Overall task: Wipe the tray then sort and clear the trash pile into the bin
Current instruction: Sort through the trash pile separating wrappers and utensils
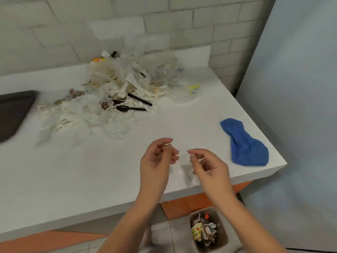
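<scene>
Both hands, left hand (157, 157) and right hand (207, 165), hover loosely curled, seemingly empty, over the counter (91, 179); trash pile (116, 92) stretches left-right behind, bin (207, 229) below, tray (12, 112) far left

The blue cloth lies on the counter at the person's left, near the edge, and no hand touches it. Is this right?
Not quite. The blue cloth lies at the person's right, not left, as the head view shows. It is on the counter near the edge, and no hand touches it.

A dark tray (12, 112) is seen at the counter's left edge. Beside it, a trash pile (116, 92) of crumpled napkins, plastic and black cutlery is heaped. A part-filled beige bin (207, 230) is set on the floor below.
</scene>
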A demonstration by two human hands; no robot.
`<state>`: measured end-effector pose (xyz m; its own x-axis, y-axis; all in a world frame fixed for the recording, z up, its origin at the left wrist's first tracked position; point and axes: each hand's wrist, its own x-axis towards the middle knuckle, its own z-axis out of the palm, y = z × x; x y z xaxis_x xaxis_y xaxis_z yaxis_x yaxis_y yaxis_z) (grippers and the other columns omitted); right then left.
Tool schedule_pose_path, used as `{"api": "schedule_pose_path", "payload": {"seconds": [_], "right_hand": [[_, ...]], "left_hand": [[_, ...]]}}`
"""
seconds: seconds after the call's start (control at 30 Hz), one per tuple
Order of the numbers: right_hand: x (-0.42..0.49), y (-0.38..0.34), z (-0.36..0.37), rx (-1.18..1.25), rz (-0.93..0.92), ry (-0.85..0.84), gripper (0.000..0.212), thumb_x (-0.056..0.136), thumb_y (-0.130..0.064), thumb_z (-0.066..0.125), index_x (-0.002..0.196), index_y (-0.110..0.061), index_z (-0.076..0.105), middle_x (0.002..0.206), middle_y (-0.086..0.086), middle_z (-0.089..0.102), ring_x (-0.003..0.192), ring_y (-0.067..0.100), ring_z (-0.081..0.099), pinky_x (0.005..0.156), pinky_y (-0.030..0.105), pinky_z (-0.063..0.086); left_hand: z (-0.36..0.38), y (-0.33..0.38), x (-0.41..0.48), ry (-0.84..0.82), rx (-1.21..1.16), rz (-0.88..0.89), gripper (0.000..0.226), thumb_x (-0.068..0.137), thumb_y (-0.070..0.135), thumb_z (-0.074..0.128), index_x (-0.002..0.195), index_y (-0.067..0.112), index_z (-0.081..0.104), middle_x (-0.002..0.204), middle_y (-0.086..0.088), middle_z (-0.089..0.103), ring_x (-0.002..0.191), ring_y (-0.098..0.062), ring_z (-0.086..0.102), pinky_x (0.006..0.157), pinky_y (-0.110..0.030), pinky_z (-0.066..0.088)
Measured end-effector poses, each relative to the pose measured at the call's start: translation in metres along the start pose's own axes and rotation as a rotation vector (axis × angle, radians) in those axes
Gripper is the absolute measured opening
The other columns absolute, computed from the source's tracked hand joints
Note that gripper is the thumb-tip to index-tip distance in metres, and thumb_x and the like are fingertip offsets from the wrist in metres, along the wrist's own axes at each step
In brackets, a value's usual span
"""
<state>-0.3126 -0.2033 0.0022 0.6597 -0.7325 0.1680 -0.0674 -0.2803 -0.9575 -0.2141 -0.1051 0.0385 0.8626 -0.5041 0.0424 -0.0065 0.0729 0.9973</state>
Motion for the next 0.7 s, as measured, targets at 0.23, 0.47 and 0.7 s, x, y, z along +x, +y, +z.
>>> {"api": "schedule_pose_path", "payload": {"seconds": [0.23,0.47,0.7], "right_hand": [[0.095,-0.056,0.098,0.075,-0.046,-0.097,0.027,0.088,-0.011,0.062,0.087,-0.037,0.070,0.073,-0.011,0.062,0.069,0.030,0.059,0.070,0.049,0.053],[0.188,-0.097,0.200,0.061,-0.116,-0.105,0.024,0.089,-0.011,0.059,0.092,-0.034,0.068,0.077,0.000,0.064,0.066,0.019,0.058,0.070,0.041,0.055],[0.301,-0.128,0.294,-0.089,-0.298,-0.033,0.021,0.087,-0.010,0.061,0.100,-0.025,0.068,0.082,-0.003,0.062,0.071,0.007,0.055,0.066,0.020,0.046]], "left_hand": [[-0.102,0.031,0.094,0.227,-0.016,0.042,0.019,0.094,0.004,0.051,0.095,0.015,0.066,0.073,-0.002,0.068,0.064,-0.016,0.063,0.061,-0.023,0.051],[-0.213,0.050,0.203,0.334,-0.030,0.040,0.016,0.094,0.007,0.051,0.097,0.017,0.063,0.077,-0.004,0.067,0.063,-0.015,0.062,0.060,-0.024,0.050],[-0.293,0.034,0.332,0.363,0.095,-0.012,0.018,0.087,0.010,0.056,0.104,0.013,0.061,0.079,-0.007,0.064,0.068,-0.019,0.062,0.058,-0.027,0.050]]}}
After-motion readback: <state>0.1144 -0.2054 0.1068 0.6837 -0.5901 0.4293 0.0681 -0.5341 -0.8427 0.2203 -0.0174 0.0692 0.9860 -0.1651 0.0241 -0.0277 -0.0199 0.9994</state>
